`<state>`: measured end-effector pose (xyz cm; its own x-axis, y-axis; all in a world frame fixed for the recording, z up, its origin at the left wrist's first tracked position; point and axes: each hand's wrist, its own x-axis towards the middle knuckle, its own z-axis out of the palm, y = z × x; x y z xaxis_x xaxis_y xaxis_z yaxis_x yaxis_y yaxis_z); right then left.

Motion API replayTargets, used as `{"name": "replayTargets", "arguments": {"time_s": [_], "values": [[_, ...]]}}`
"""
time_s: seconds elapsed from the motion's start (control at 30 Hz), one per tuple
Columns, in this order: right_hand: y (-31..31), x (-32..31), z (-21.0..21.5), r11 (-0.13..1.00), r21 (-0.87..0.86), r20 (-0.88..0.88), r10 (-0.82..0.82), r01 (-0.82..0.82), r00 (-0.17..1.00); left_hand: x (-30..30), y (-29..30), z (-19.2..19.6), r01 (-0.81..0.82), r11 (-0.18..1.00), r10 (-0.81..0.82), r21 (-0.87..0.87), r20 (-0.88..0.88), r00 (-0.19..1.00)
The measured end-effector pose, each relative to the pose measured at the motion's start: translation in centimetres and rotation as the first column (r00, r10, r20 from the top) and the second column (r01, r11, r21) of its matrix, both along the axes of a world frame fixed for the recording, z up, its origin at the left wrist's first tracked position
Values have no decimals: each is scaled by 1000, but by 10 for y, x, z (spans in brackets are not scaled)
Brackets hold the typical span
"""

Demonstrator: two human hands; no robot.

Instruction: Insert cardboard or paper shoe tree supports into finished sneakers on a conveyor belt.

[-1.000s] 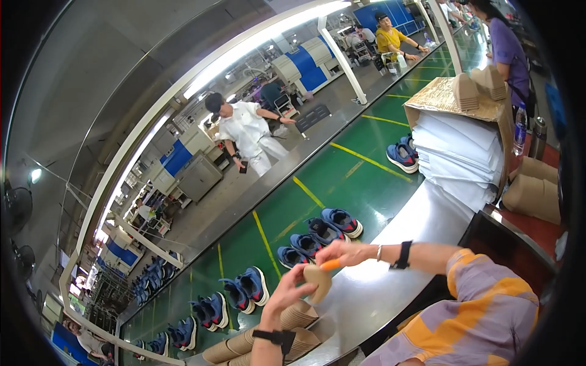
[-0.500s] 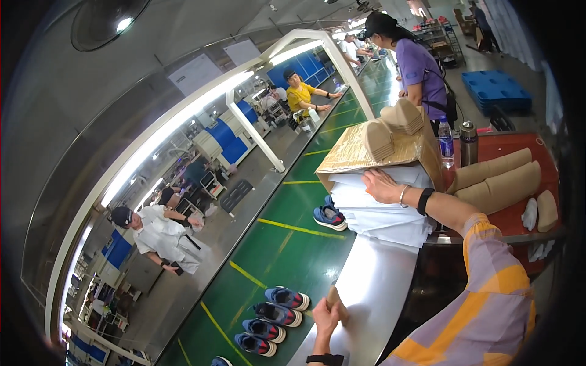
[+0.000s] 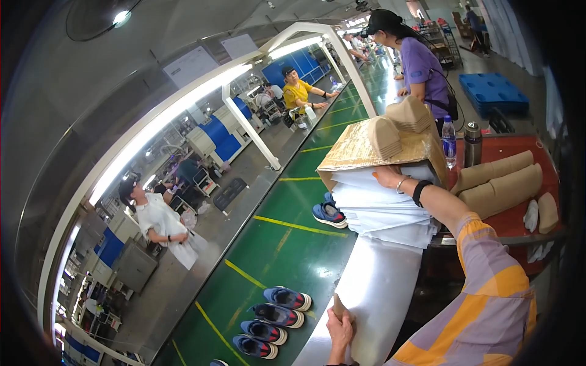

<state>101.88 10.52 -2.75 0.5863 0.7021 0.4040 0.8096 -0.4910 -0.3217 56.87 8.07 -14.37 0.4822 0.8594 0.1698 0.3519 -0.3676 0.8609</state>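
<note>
In my left hand (image 3: 340,326), low in the view, is a tan moulded shoe insert (image 3: 339,305), its tip sticking up above the closed fingers. My right hand (image 3: 390,177) reaches under the top of a cardboard box (image 3: 348,149) lying on its side. Its fingers are bent at the upper sheets of a thick stack of white paper (image 3: 381,213), their tips partly hidden. Stacks of similar tan inserts (image 3: 384,139) sit on the box. Several navy-and-red sneakers (image 3: 278,314) stand in a row on the green conveyor belt (image 3: 244,244), left of my left hand.
Another sneaker (image 3: 329,215) is beside the paper. At right, a red table (image 3: 500,143) holds long nested insert stacks (image 3: 500,189), a water bottle (image 3: 449,143) and a steel flask (image 3: 472,145). A person in purple (image 3: 421,73) stands beyond the box; others are across the belt.
My right hand has slid up and inward, deeper under the box's top. My left hand, still holding the insert, has shifted slightly right and down. The person in white across the belt has turned.
</note>
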Motion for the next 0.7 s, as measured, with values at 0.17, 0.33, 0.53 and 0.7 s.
{"name": "replayTargets", "arguments": {"time_s": [0.17, 0.33, 0.53, 0.7], "values": [[0, -56, 1, 976, -7, 203, 213, -216, 956, -4, 2, -3, -60, 997, 65, -57, 87, 994], [1, -120, -15, 920, -45, 283, 386, -390, 878, -13, 6, -3, -144, 972, 197, -188, 301, 933], [1, -58, 5, 945, 200, 374, 172, -261, 911, -29, -2, -17, -157, 944, 253, -290, 335, 908], [2, -32, 10, 989, -75, 190, 142, -130, 971, -27, -11, -10, -213, 920, 324, -329, 332, 886]]}}
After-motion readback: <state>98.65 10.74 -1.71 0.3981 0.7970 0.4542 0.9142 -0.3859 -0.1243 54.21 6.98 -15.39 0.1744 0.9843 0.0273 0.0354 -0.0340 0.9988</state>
